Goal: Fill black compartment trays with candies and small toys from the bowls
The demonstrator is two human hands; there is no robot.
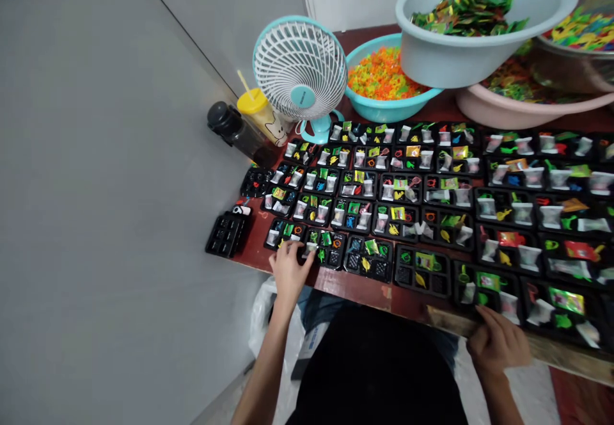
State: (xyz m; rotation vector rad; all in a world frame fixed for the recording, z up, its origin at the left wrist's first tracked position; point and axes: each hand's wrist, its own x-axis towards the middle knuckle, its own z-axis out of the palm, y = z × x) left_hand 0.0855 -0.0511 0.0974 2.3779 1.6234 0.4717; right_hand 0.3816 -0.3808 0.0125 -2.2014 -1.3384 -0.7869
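Observation:
My left hand [288, 270] reaches over the front row, its thumb and fingers closed about a small white wrapped packet [311, 248] at the left of a black compartment tray [330, 264]. That tray also has a green sachet [327, 239] and small coloured plastic pieces. Beside it stand another tray [355, 265] and a third tray [403, 290], both with a sachet and toy pieces but no white packets. At the table's front edge my right hand [499, 342] is curled, fingertips near a tray [467, 310] holding white packets; whatever is in its grip is hidden.
Several rows of filled trays cover the dark red table [369, 296]. Behind them stand a fan [301, 70], a blue basin [388, 114], a pale basin [446, 60] of sachets and a pink basin [518, 116]. Stacked black trays [225, 236], a bottle [235, 127] and a cup [261, 114] are left.

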